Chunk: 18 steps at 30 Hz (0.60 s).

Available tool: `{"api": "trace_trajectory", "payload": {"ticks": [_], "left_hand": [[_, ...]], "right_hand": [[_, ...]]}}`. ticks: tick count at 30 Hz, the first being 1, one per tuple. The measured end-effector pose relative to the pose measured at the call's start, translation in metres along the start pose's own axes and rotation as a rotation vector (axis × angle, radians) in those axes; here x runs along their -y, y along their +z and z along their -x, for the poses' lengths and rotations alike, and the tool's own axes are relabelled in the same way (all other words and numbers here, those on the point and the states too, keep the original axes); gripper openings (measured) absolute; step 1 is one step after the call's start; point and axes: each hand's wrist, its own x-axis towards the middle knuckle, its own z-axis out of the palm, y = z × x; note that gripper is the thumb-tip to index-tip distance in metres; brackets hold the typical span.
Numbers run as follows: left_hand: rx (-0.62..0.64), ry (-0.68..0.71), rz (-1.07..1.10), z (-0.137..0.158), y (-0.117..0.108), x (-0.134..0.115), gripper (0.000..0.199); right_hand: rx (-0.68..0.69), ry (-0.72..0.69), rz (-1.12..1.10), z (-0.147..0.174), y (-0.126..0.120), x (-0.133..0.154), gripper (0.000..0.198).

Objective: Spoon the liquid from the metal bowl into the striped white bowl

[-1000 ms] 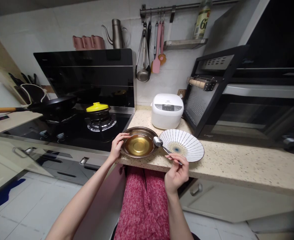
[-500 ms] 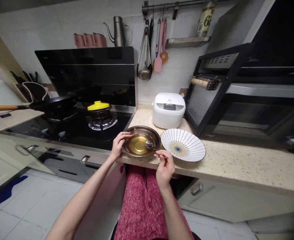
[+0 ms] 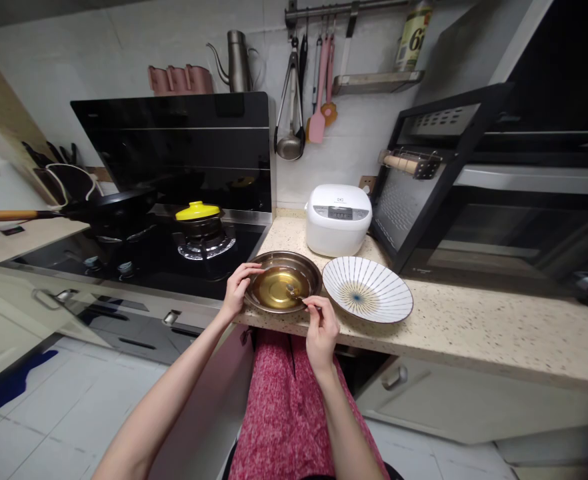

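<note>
A shallow metal bowl (image 3: pixel 307 268) with yellowish liquid (image 3: pixel 275 287) in it sits at the counter's front edge. My left hand (image 3: pixel 237 291) grips the bowl's left rim, fingers over the edge and the thumb hidden. A metal spoon (image 3: pixel 293 292) is pinched by its handle in my right hand (image 3: pixel 323 328), just beyond the bowl's front right rim. The spoon's head dips into the liquid at the bowl's right side. Close to the bowl's right stands a white plate (image 3: pixel 381 287) with dark radiating lines.
Behind the plate is a white rice cooker (image 3: pixel 339 223). To the left, a pot with a yellow lid (image 3: pixel 197 211) stands on the black gas stove (image 3: pixel 164 257), with a dark wok (image 3: pixel 111 205) farther left. A black rack (image 3: pixel 404 193) and oven (image 3: pixel 514 227) fill the right.
My right hand has moved slightly left with the spoon. The spoon's head has gone from above the liquid down into it. My left hand stays on the bowl's rim.
</note>
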Motion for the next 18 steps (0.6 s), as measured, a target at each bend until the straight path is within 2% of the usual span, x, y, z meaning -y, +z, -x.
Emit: {"api": "trace_trajectory", "payload": {"ticks": [7,18], "left_hand": [[0.007,0.001,-0.007,0.0000,-0.0005,-0.0004,0.037],[0.011,-0.005,-0.007,0.0002,-0.0008,-0.0022,0.037]], "right_hand": [[-0.015,0.018,-0.030,0.0027,0.0022,-0.0040,0.020],[-0.144,0.093,-0.137,0.0077,0.0039,-0.0074,0.020]]}}
